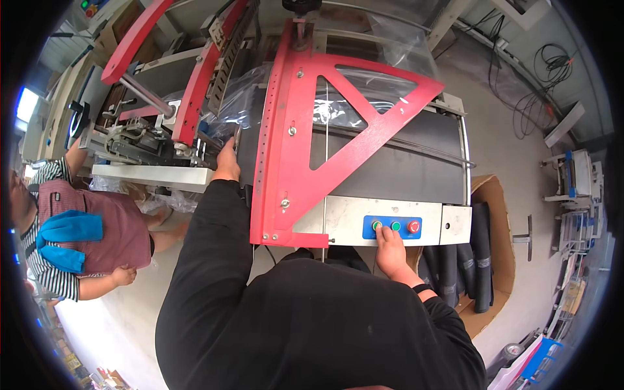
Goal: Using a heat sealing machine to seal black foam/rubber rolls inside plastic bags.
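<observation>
My right hand [392, 255] is at a blue control panel [404, 235], two fingers stretched up onto the left-hand green button [376, 225]. A second green button [396, 226] and a red knob [413, 227] sit beside it. My left hand [227, 162] reaches to the left side of the machine, beside a red perforated beam [262, 156] and clear plastic film [244, 97]. Its fingers are partly hidden, so what they touch is unclear. A red triangular frame [354, 153] spans the dark conveyor belt [409, 166] in front of me.
To the left, a co-worker in a maroon apron [97, 227] stands by another machine with red arms [195, 97]. A cardboard box [497, 260] holding black rolls [481, 260] stands to the right. Coiled black cables [552, 62] lie at the far right.
</observation>
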Motion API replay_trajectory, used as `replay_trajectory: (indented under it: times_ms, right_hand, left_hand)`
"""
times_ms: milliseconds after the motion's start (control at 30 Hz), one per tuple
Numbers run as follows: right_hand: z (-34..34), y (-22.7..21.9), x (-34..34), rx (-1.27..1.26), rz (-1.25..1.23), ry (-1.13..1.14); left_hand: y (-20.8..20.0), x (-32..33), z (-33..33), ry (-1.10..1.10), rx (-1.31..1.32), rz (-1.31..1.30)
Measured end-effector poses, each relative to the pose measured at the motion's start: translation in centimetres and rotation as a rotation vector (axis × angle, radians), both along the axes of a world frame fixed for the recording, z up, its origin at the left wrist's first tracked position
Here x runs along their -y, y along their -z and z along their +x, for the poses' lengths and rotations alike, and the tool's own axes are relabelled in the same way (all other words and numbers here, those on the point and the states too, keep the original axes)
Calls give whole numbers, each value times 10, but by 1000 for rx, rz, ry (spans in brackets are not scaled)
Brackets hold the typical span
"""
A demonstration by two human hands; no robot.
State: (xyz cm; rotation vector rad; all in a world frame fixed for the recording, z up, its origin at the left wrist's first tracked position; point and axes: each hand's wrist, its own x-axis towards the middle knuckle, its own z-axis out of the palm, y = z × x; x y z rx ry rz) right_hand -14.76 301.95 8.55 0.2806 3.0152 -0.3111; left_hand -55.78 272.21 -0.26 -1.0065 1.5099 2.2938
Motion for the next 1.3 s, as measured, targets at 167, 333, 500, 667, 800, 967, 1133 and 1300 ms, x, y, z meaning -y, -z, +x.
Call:
replay_trajectory:
  times_ms: [167,333,500,667,800,967,1133,1300]
  right_hand:
    - [-10,3,-3,-12,-4,-17]
    - [-13,1,-8,94,10,-58]
    - [-16,5,-16,71,-9,-81]
    - [-15,0,-14,5,-47,-118]
    - [-13,0,-10,-16,-23,-74]
    - [-14,2,-10,-33,0,-143]
    - [-14,5,-12,-23,12,-118]
    - [-24,-4,-13,61,-24,-141]
  left_hand:
    - [-1,-10,-18,129,114,24]
    - [24,5,-22,-50,106,-305]
    - [11,-14,-12,-349,27,-160]
    - [47,11,-26,3,10,-50]
    - [45,-5,-40,371,58,-332]
    - [61,10,-39,11,269,-424]
    - [41,-6,-26,-59,190,-229]
    - [48,19,-22,-92,99,-511]
